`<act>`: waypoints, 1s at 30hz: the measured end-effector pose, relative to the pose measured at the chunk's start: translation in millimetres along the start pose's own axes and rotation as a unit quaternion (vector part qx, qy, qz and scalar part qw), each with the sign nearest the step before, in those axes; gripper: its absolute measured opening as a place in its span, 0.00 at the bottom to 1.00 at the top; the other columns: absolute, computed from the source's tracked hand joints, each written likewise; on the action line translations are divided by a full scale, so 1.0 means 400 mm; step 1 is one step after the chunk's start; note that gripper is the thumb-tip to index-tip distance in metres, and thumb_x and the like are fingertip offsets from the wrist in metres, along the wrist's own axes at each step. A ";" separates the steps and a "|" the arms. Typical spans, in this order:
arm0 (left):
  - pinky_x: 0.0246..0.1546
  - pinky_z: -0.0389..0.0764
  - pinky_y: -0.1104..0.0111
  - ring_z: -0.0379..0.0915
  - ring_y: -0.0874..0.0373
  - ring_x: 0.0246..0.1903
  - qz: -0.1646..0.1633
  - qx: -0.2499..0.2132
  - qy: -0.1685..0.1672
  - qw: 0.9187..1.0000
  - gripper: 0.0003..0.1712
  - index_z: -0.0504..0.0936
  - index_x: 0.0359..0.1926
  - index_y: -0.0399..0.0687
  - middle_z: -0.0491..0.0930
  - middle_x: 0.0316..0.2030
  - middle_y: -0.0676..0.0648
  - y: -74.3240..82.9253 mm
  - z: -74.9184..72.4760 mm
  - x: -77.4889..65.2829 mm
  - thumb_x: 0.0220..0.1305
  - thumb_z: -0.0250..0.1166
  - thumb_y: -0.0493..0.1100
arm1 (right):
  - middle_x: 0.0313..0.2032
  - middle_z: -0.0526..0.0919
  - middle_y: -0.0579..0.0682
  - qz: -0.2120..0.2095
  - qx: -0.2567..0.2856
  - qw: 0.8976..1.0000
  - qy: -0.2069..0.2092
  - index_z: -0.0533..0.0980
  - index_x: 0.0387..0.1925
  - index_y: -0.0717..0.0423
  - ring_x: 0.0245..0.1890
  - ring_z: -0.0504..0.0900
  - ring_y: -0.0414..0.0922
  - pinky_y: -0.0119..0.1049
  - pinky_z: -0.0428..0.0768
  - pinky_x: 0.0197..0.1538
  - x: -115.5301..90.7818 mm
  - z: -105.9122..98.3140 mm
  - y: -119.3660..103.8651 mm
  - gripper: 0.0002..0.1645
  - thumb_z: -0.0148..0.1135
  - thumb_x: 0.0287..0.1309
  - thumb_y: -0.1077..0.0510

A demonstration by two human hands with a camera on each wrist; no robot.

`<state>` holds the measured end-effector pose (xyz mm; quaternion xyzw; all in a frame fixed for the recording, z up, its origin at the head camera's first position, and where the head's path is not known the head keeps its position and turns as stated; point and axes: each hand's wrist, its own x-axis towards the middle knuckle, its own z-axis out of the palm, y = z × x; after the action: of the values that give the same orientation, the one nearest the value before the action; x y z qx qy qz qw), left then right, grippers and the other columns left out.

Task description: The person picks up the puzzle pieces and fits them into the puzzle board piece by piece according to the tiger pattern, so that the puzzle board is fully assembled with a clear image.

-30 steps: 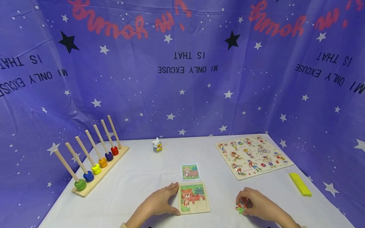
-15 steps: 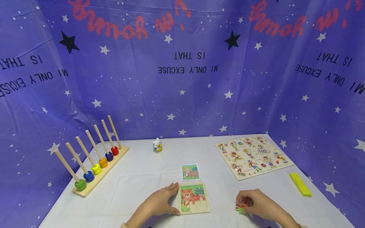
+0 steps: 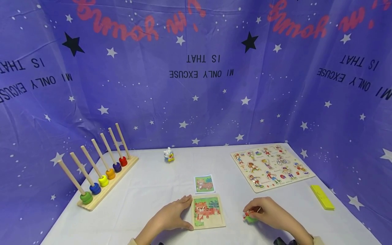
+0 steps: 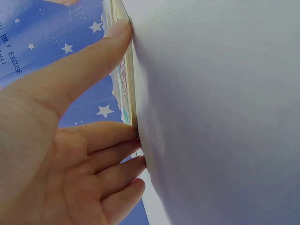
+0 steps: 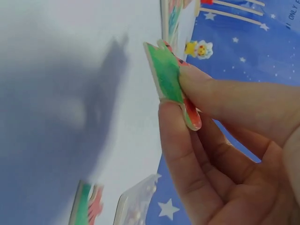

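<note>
A square wooden puzzle tray (image 3: 215, 224) with a partly filled tiger picture lies in front of me in the head view. Along its left edge rests my left hand (image 3: 175, 215), thumb and fingers spread apart and touching the frame, as the left wrist view also shows. My right hand (image 3: 271, 213) pinches a green and red puzzle piece (image 5: 169, 77) between thumb and fingers, to the right of the tray. Another green and red puzzle piece (image 5: 85, 204) lies on the table in the right wrist view; the right hand hides it in the head view.
A small tiger picture card (image 3: 204, 184) lies just beyond the tray. At left stands a wooden peg rack (image 3: 113, 182) with coloured beads. A small toy figure (image 3: 169, 155) sits at the back. A figure puzzle board (image 3: 271, 166) and yellow block (image 3: 322, 197) lie at right.
My right hand has moved left towards the tray with the puzzle piece, which was turned in the fingers. The left hand has stayed at the tray's edge.
</note>
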<state>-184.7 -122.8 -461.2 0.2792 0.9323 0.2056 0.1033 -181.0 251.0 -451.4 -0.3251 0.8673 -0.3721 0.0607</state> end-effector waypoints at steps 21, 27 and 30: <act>0.63 0.64 0.48 0.58 0.43 0.67 -0.002 -0.004 -0.001 1.000 0.57 0.65 0.68 0.37 0.62 0.69 0.41 -0.001 0.004 0.001 0.43 0.72 0.65 | 0.29 0.83 0.37 -0.049 0.020 0.999 -0.006 0.82 0.34 0.46 0.29 0.79 0.31 0.29 0.78 0.29 0.112 0.078 -0.063 0.09 0.68 0.55 0.64; 0.63 0.64 0.48 0.58 0.43 0.67 -0.001 -0.005 0.000 1.000 0.57 0.65 0.68 0.37 0.62 0.69 0.41 -0.001 0.002 0.001 0.43 0.72 0.65 | 0.29 0.83 0.39 -0.059 0.041 0.997 -0.022 0.83 0.36 0.48 0.28 0.78 0.31 0.29 0.79 0.30 0.145 0.101 -0.079 0.07 0.69 0.56 0.62; 0.63 0.64 0.47 0.59 0.43 0.67 0.002 -0.004 0.001 1.000 0.57 0.65 0.68 0.37 0.62 0.69 0.40 -0.002 0.000 0.000 0.43 0.72 0.65 | 0.29 0.82 0.37 -0.051 0.047 0.997 -0.032 0.83 0.37 0.48 0.28 0.77 0.31 0.28 0.79 0.31 0.161 0.113 -0.087 0.06 0.69 0.56 0.60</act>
<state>-185.2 -123.3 -461.3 0.2803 0.9310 0.2101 0.1027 -197.7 166.6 -451.3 -0.3770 0.8289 -0.4046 0.0847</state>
